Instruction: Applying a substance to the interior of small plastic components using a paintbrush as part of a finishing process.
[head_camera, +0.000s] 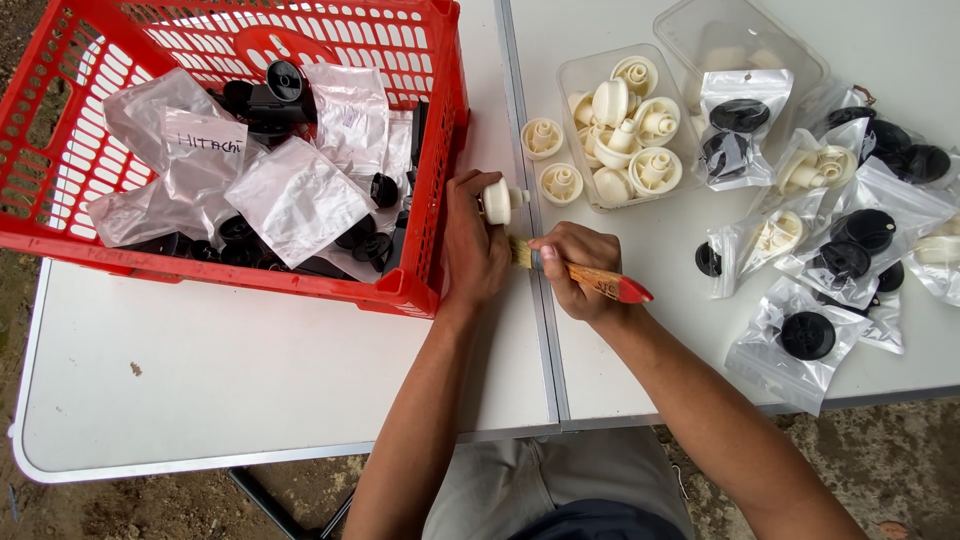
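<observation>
My left hand (472, 245) grips a small cream plastic spool-shaped part (497, 200) over the seam between two white tables. My right hand (577, 268) holds a paintbrush (585, 275) with an orange-red handle, its pale bristles touching the part's underside beside my left fingers. Two more cream parts (552, 160) lie loose on the table just beyond my hands.
A red plastic crate (420, 200) at left holds clear bags and black round parts. A clear tub (625, 125) of cream parts, an empty clear tub (735, 40) and several zip bags (810, 330) with black or cream parts lie at right. White table (250, 380) ends near me.
</observation>
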